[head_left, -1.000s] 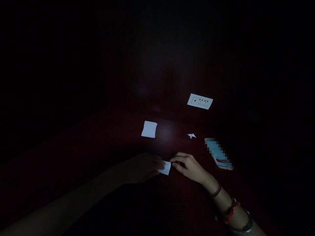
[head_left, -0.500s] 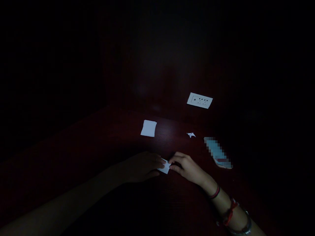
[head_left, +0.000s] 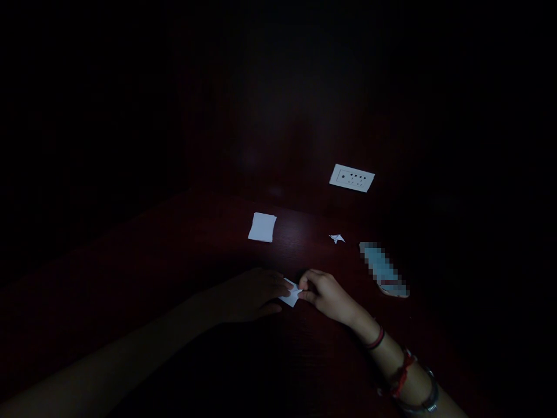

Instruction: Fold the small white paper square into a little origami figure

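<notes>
A small piece of white paper lies on the dark red tabletop with a crease or fold showing on it. My left hand rests over its left part, fingers stretched out and fingertips pressing on the sheet. At the right edge, my right hand pinches a corner of the paper between thumb and forefinger, and that corner looks lifted. The left side of the paper is hidden under my left fingers. Beyond the hands lies a small folded white paper figure, bird-like in shape.
A stack of white paper squares lies behind my hands. A phone, its screen blurred out, is to the right. A white socket panel sits on the upright surface at the back. Darkness hides the surroundings.
My right fingers have closed into a pinch on the paper's right corner and raised it slightly. My left hand stays almost where it was.
</notes>
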The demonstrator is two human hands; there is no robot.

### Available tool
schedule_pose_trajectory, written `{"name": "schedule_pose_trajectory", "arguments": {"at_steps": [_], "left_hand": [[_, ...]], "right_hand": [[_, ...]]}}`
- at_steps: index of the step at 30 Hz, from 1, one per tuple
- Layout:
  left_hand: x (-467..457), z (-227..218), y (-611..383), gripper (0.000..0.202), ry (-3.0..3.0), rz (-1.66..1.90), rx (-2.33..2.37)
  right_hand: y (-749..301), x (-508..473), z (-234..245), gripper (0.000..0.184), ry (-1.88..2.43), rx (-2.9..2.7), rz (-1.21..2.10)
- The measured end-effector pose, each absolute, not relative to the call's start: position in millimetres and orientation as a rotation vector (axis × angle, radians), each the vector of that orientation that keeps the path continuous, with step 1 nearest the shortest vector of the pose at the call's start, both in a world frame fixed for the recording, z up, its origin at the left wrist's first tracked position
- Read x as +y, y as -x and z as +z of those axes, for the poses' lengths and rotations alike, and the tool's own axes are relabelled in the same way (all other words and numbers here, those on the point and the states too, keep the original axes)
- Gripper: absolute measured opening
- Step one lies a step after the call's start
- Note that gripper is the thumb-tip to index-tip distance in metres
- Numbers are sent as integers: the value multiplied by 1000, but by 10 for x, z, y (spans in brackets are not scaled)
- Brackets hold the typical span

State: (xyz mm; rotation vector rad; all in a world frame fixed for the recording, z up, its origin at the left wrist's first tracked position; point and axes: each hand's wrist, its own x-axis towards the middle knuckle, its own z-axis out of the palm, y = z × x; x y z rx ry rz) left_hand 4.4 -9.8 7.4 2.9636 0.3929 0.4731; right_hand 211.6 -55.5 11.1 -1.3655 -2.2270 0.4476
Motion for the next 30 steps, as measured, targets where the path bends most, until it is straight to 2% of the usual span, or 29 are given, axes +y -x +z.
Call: {"name": "schedule_pose_trajectory", "arguments": {"at_steps": [7, 13, 30], "left_hand": [[-90, 68, -33, 33, -2978, 463, 393], [-104, 100, -38, 31, -2986, 464, 375], [-84, 44, -43, 33, -2992, 485, 371]], "right_hand": [[-2123, -561, 98, 6, 1344, -2157, 505], [-2095, -594, 110, 17, 1359, -2143, 486], [-2038, -628, 140, 12, 1353, -2157, 432]]}}
